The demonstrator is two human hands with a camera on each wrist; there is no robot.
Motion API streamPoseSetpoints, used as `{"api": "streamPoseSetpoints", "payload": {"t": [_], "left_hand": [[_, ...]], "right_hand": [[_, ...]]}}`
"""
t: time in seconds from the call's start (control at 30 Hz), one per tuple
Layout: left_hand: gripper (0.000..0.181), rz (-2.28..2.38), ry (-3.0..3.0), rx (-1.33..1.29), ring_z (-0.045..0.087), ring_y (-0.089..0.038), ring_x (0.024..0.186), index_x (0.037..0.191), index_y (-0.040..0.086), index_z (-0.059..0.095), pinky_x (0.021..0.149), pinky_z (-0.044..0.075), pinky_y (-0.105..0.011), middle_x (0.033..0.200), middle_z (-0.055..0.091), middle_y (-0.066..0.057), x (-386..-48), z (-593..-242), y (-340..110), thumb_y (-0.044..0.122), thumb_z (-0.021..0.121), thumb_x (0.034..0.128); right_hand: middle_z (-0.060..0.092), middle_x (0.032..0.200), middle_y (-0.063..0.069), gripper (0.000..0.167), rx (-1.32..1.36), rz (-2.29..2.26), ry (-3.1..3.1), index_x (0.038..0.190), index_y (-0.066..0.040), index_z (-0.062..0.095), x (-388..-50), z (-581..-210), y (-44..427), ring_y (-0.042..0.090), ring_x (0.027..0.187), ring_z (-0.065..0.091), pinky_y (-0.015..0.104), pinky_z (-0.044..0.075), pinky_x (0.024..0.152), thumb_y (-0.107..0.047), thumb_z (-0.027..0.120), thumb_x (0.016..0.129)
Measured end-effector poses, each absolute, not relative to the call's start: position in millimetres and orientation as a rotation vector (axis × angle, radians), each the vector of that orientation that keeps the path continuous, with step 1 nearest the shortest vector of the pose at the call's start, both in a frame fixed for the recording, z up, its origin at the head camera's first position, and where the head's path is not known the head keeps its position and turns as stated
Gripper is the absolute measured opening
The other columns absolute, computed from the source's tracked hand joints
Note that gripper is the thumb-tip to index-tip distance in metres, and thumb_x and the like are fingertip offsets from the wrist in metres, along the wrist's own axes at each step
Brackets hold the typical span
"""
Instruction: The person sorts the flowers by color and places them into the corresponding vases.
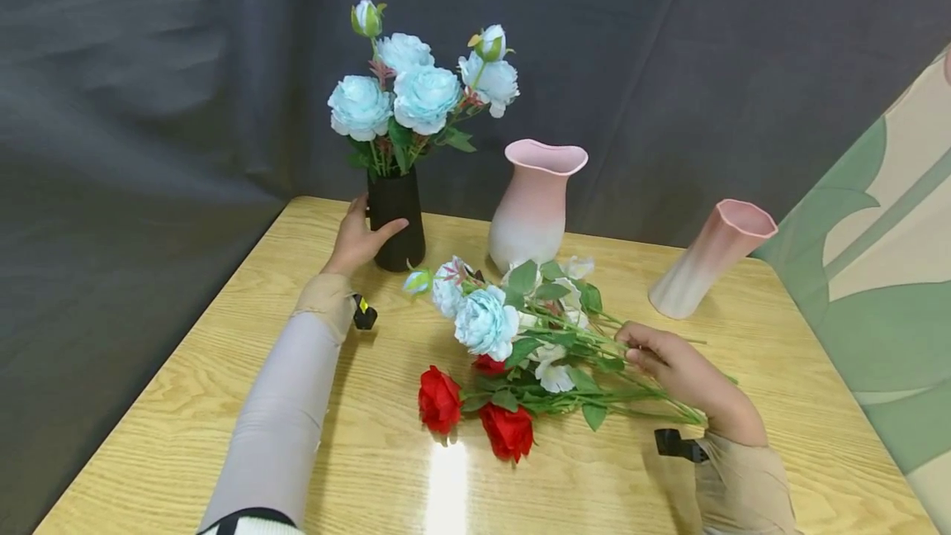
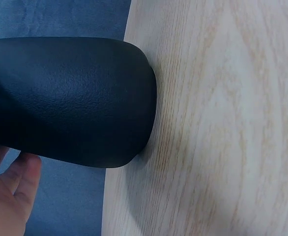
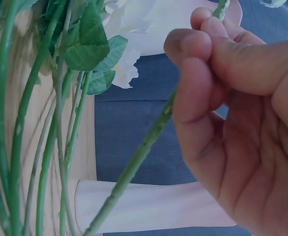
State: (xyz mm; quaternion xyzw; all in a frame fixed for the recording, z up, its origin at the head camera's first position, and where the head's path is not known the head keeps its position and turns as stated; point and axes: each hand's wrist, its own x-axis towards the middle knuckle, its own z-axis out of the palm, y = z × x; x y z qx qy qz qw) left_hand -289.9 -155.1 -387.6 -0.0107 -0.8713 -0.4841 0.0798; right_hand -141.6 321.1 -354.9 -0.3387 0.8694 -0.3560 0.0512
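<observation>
Pinching a probably bendy stem (image 3: 138,157), best held low, is the right hand (image 1: 683,376); the left hand (image 1: 358,240) grips a black vase (image 1: 397,196).

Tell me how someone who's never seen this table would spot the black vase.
Find the wooden table, then its far edge by the dark curtain. The black vase stands leftmost there, holding pale blue flowers. Its dark colour and its flowers set it apart from the round pink vase and slim pink vase.
</observation>
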Motion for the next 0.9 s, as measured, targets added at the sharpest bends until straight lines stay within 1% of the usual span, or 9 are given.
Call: {"api": "streamPoseSetpoints", "payload": {"t": [0.17,0.27,0.43,0.57,0.67,0.77,0.83,0.9], "left_hand": [[0.098,-1.447,-2.617,-0.029,0.034,-0.039,0.145,0.158,0.003,0.018,0.118,0.033,-0.053,0.159,0.028,-0.022,-290.5,-388.4,-153.4,0.052,0.069,0.0892],[0.099,-1.463,-2.625,-0.019,0.031,-0.039,0.147,0.158,0.003,0.017,0.119,0.031,-0.054,0.161,0.025,-0.022,-290.0,-389.0,-152.8,0.052,0.069,0.0894],[0.099,-1.486,-2.622,-0.014,0.025,-0.039,0.149,0.159,0.004,0.015,0.121,0.027,-0.055,0.163,0.021,-0.022,-290.2,-387.4,-152.0,0.050,0.069,0.0900],[0.095,-1.478,-2.601,-0.032,0.031,-0.039,0.147,0.158,0.004,0.018,0.119,0.030,-0.054,0.161,0.026,-0.022,-291.5,-386.2,-151.7,0.047,0.070,0.0906],[0.093,-1.472,-2.589,-0.041,0.034,-0.039,0.145,0.157,0.004,0.021,0.118,0.032,-0.054,0.159,0.030,-0.021,-291.0,-386.0,-151.5,0.046,0.070,0.0905],[0.094,-1.469,-2.588,-0.041,0.033,-0.039,0.145,0.157,0.003,0.020,0.118,0.031,-0.054,0.159,0.029,-0.022,-290.7,-386.6,-152.4,0.046,0.070,0.0905],[0.095,-1.477,-2.588,-0.036,0.030,-0.039,0.147,0.157,0.002,0.019,0.119,0.030,-0.054,0.160,0.028,-0.022,-290.6,-386.8,-153.1,0.047,0.070,0.0906],[0.096,-1.479,-2.589,-0.035,0.029,-0.039,0.148,0.158,0.002,0.018,0.120,0.029,-0.054,0.161,0.026,-0.022,-291.0,-386.8,-153.8,0.047,0.069,0.0906]], "right_hand": [[0.041,0.069,0.002,0.023,-1.100,-1.137,2.664,0.094,-0.011,0.051,-147.0,-353.5,321.8,0.013,0.057,0.041,0.025,0.036,0.050,0.010,0.044,0.099],[0.040,0.068,0.002,0.026,-1.146,-1.193,2.682,0.093,-0.013,0.052,-150.5,-351.7,320.3,0.012,0.058,0.041,0.025,0.035,0.051,0.012,0.046,0.098],[0.040,0.070,0.000,0.025,-1.208,-1.263,2.729,0.091,-0.011,0.051,-159.0,-347.0,313.4,0.011,0.062,0.041,0.025,0.034,0.058,0.014,0.050,0.095],[0.041,0.071,0.000,0.024,-1.250,-1.296,2.740,0.089,-0.008,0.050,-165.9,-342.5,305.4,0.014,0.064,0.042,0.024,0.034,0.060,0.015,0.049,0.095],[0.042,0.071,0.001,0.024,-1.239,-1.323,2.730,0.089,-0.008,0.050,-170.0,-339.7,297.7,0.015,0.063,0.042,0.025,0.035,0.058,0.014,0.049,0.095],[0.044,0.073,0.002,0.023,-1.185,-1.345,2.723,0.087,-0.009,0.050,-174.3,-337.8,289.0,0.015,0.064,0.043,0.026,0.036,0.056,0.011,0.049,0.097],[0.045,0.074,0.004,0.022,-1.159,-1.351,2.721,0.085,-0.009,0.050,-177.7,-337.1,282.8,0.015,0.065,0.043,0.027,0.036,0.057,0.009,0.050,0.098],[0.045,0.075,0.003,0.022,-1.128,-1.348,2.738,0.083,-0.008,0.046,-181.4,-335.7,276.4,0.015,0.064,0.042,0.028,0.036,0.058,0.007,0.050,0.099]]}}
